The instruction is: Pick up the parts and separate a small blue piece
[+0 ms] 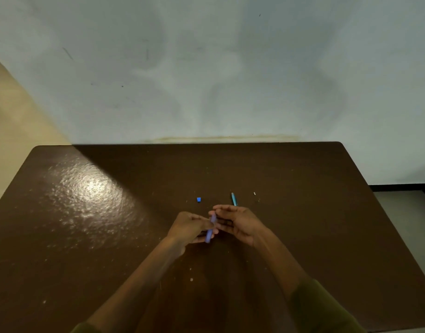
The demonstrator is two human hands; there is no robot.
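Both hands meet above the middle of a dark brown table (pixel 86 236). My left hand (pixel 187 228) grips a pale blue pen barrel (pixel 211 229), which points up and slightly right. My right hand (pixel 238 223) is at the barrel's upper end, its fingers curled toward the tip; what it pinches there is too small to tell. Just behind the hands lie a small blue cap (pixel 198 199) and a teal pen part (pixel 234 199), partly hidden by my right hand.
A tiny pale piece (pixel 254 193) lies on the table right of the teal part. A grey-white wall (pixel 206 68) stands directly behind the table's far edge. Floor shows past the table's right edge (pixel 408 224). Small specks dot the near surface.
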